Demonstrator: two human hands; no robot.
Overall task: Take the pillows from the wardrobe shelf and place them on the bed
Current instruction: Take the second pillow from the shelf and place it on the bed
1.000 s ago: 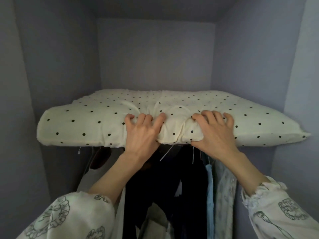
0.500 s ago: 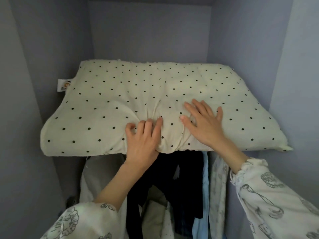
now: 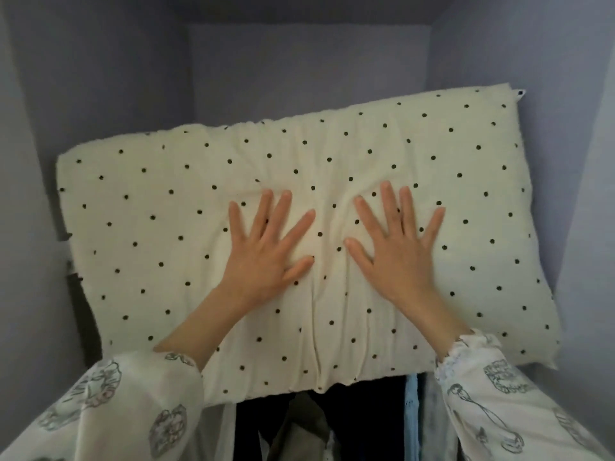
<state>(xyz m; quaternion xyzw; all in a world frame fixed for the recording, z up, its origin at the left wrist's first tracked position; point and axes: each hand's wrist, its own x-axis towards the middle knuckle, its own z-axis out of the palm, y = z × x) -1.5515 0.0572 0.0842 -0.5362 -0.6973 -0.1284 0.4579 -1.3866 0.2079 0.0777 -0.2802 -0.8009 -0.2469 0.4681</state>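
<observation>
Sleeves: white printed sleeves are cut off by the bottom corners; the pattern is blurred.
Hanging clothes: dark and pale-blue garments are seen below the pillow's near edge, their tops hidden by it.
Left hand: left hand is laid flat on the pillow, fingers straight and spread, nothing gripped.
Right hand: right hand is laid flat just beside it, fingers likewise spread.
Pillow: cream dotted pillow is seen inside the wardrobe, tilted, right end farther; the shelf beneath is hidden.
Walls: grey-violet wardrobe walls are seen behind, dim.
</observation>
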